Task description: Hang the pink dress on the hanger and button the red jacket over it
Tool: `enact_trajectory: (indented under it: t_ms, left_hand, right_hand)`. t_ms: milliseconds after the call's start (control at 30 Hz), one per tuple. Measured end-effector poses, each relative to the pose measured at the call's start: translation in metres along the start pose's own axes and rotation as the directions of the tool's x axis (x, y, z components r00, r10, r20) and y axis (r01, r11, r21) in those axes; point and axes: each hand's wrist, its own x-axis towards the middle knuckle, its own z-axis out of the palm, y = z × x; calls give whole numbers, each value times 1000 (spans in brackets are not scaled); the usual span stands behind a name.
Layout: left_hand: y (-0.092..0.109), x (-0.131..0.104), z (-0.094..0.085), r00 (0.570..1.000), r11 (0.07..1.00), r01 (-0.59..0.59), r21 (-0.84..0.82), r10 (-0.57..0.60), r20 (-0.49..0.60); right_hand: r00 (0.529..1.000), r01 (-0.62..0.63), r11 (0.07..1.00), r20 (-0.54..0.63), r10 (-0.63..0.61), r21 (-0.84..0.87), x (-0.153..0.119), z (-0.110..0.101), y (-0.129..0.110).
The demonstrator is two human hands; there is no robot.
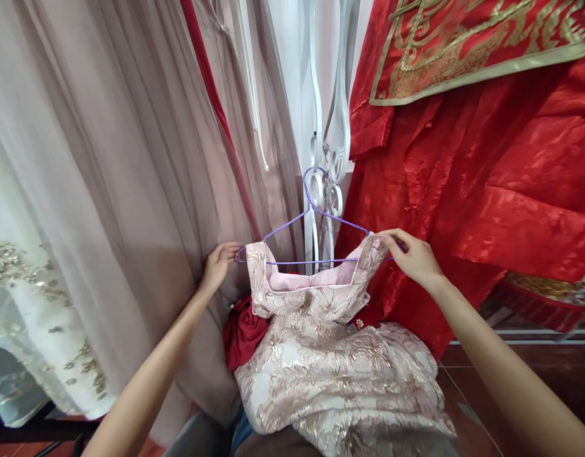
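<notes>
As you face the work, with the clock read about the centre of your view, the dress occupies five to six o'clock, its pale pink and gold skirt gathered in folds closest to you. Its square-necked bodice lies beyond the skirt, with the pink lining exposed. The shoulders sit on a purple wire hanger, whose crossbar spans the neckline and whose hook points to twelve.

Your right hand, at three, pinches the dress's shoulder between thumb and fingers, beside the hanger's end. Your left hand, between eight and nine, has its fingertips at the hanger's opposite end; you cannot tell from this view whether they are closed on the wire.

A dark red cloth lies bunched at seven, against the dress. Tiled floor shows at four. A grey-pink drape fills ten, and a white garment with gold decoration stands left of it, between eight and nine. A red garment with a gold-patterned panel hangs at two. At twelve to one, white scrollwork rises behind the hook; whether they touch is unclear.
</notes>
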Motion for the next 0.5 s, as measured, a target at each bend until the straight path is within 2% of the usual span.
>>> enact_trajectory:
  t_ms: [33, 100, 133, 167, 233, 267, 300, 367, 433, 500]
  left_hand:
    - [-12, -5, -8, 998, 998, 60, 6, -60, 18]
    - [-30, -20, -20, 991, 995, 89, 42, -93, 100]
    - [-35, -30, -22, 960, 994, 86, 72, -102, 261]
    - [-39, -40, -23, 920, 993, 76, 94, -106, 378]
    - [-41, -57, -16, 843, 991, 32, 128, -95, 529]
    - [-41, -62, -11, 828, 991, 6, 133, -80, 555]
    - [-41, -65, -5, 820, 991, -19, 130, -59, 569]
    - [-40, -64, 4, 801, 993, -50, 104, -22, 599]
    - [-39, -58, 8, 756, 996, -43, 79, -19, 655]
    - [-38, -50, 8, 732, 997, -4, 76, -49, 680]
  right_hand:
    - [998, -37, 996, -45, 41, 84, -1, 0, 10]
    - [981, -133, 955, -101, 165, 265, -9, 5, 32]
    - [973, -195, 927, -56, 224, 321, -16, 10, 42]
    - [969, -239, 915, 22, 245, 324, -25, 16, 50]
    - [942, -249, 929, 292, 166, 276, -49, 32, 58]
    - [909, -232, 941, 400, 120, 245, -61, 42, 59]
    - [883, -202, 958, 460, 90, 202, -73, 51, 57]
    - [868, -115, 989, 494, 53, 96, -90, 69, 52]
    - [850, -101, 994, 516, 101, -29, -98, 82, 50]
    - [832, -116, 989, 535, 150, -96, -98, 89, 53]
